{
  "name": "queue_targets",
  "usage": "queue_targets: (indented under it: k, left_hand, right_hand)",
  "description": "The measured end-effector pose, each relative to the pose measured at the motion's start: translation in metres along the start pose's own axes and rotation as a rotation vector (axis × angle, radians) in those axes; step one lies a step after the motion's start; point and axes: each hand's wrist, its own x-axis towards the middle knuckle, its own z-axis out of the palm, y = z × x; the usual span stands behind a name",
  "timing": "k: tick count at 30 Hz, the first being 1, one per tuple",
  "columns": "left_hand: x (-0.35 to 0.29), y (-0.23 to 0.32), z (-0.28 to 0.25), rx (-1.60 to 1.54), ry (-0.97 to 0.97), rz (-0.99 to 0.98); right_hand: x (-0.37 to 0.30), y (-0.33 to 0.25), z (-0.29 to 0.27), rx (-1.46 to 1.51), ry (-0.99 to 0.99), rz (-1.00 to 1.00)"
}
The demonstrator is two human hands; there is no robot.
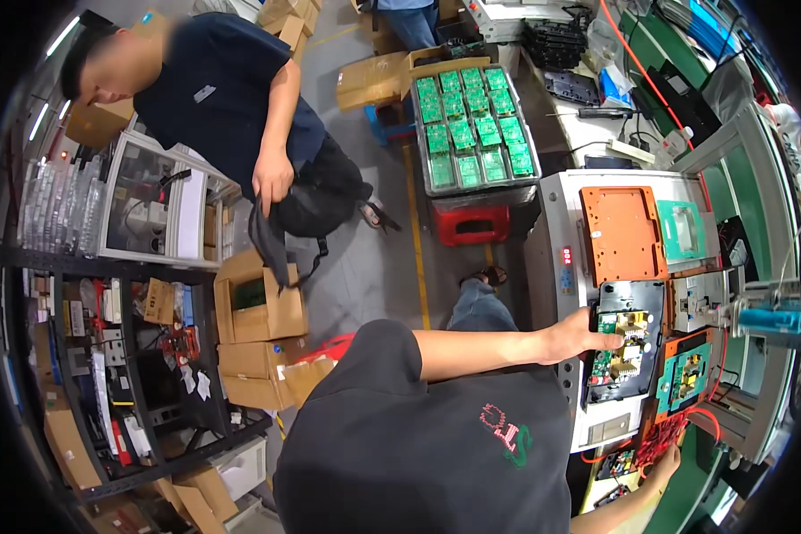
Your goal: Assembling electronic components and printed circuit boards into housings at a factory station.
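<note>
My left hand (568, 339) reaches across to the right and grips the left edge of a black plastic casing (637, 385). Its thumb lies over a green circuit board (631, 345) with yellow components, which sits in the casing. The other fingers are mostly hidden at the casing's edge. Low on the right, my right hand (664, 465) is at a bundle of red wires (661, 437), fingers curled against it and partly hidden. Small circuit boards (616, 464) with dark and coloured parts lie just left of that hand.
Beyond the casing, an orange fixture plate (623, 233) and a teal-framed fixture (685, 372) rest on the white machine (552, 209). A tray of several green boards (473, 129) stands ahead, over a red stool (473, 226). At left, another person (214, 98) handles a black bag (311, 203) near cardboard boxes (249, 356).
</note>
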Motion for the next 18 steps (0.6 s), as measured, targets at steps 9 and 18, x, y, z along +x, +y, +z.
queue_targets:
  k: [9, 18]
  left_hand:
    - [0.006, 0.021, -0.022, 0.018, 0.118, -0.099]
    - [0.032, 0.028, -0.051, -0.049, -0.137, -0.299]
  right_hand:
    - [-0.062, 0.01, 0.013, 0.552, -0.086, -0.044]
    - [-0.216, -0.153, 0.146, 0.754, 0.265, -0.275]
